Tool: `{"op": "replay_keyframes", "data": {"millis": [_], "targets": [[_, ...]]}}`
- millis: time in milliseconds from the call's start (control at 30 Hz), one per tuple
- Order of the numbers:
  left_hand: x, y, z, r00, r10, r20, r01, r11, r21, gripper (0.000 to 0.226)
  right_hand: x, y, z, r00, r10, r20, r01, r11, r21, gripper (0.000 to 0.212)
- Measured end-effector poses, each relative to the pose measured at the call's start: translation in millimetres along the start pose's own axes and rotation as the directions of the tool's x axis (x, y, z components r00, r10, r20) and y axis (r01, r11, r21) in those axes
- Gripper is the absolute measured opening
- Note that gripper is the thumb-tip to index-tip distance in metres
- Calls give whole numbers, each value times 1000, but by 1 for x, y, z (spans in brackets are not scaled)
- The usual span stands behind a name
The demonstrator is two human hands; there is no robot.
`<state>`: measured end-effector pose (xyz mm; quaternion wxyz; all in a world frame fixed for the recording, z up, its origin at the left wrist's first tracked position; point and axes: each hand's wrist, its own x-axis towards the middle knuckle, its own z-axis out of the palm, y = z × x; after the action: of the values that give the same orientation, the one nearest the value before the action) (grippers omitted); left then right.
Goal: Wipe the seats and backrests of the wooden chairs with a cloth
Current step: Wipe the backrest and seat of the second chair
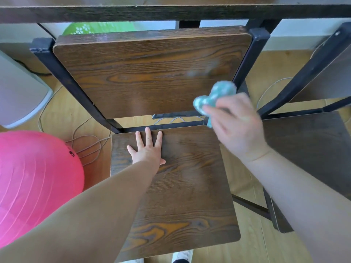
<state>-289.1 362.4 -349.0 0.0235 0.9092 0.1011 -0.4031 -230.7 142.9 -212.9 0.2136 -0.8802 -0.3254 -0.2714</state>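
Dark brown wood-grain seat (pixel 182 186) and backrest (pixel 148 73), black frame (pixel 62 76), teal white-speckled cloth (pixel 214 95), pink ball (pixel 36 179).

We log left forearm (pixel 98 204) and right forearm (pixel 303 190) bare to the wrist; left hand (pixel 146 150), right hand (pixel 235 122) bare too. Pale shoe (pixel 182 255) at bottom edge.

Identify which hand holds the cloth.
The right hand grips the teal cloth by the backrest; the left hand lies flat, empty, on the seat.
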Motion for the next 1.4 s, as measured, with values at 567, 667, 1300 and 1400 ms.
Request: {"op": "replay_keyframes", "data": {"millis": [567,667,1300,1400], "targets": [[1,0,3,1000,-5,-8,5,1000,30,100,64,27,-6,980,-54,-189,44,998,-54,20],[1,1,3,1000,-7,1,7,999,37,101,31,31,18,997,-50,-63,49,999,-15,18],[0,-1,4,1000,-13,6,13,999,34,99,-49,14,32,956,208,207,-215,977,11,21],[0,1,2,1000,-15,10,14,999,38,99,-31,17,-2,977,210,25,-209,978,-22,20]]}}
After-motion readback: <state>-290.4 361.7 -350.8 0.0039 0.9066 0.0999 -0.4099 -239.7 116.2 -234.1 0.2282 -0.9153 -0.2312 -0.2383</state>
